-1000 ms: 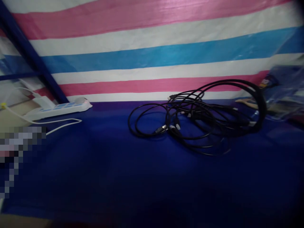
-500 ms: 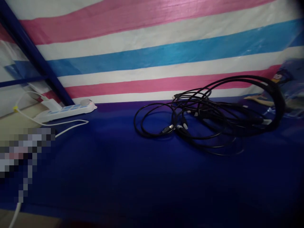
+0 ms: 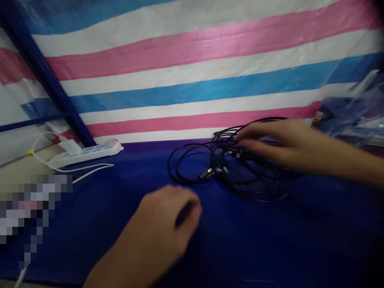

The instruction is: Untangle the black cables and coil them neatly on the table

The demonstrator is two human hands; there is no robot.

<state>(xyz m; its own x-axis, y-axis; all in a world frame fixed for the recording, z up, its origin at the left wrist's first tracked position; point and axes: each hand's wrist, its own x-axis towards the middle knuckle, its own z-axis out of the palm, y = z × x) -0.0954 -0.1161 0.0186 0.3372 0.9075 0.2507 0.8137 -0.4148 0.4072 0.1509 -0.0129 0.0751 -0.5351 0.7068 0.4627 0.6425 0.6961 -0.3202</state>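
A tangle of black cables [image 3: 222, 170] with small metal plugs lies on the blue cloth [image 3: 270, 236], right of the middle. My right hand [image 3: 276, 142] reaches in from the right and hovers over the top of the tangle. Its fingers are stretched out toward the left, blurred by motion, and grip nothing that I can see. My left hand [image 3: 168, 224] comes in from below, left of the cables and apart from them. It is just above the cloth, seen from the back, with its fingers curled under and nothing showing in them.
A white power strip [image 3: 87, 152] with a plugged-in charger and white leads lies at the back left beside a blue post [image 3: 45, 76]. A striped pink, white and blue tarp [image 3: 192, 80] forms the back wall. A clear plastic bag [image 3: 351, 116] sits at the far right.
Both hands have come into view: the right one from the right onto the cable tangle, the left one from below. The camera has tilted slightly upward.
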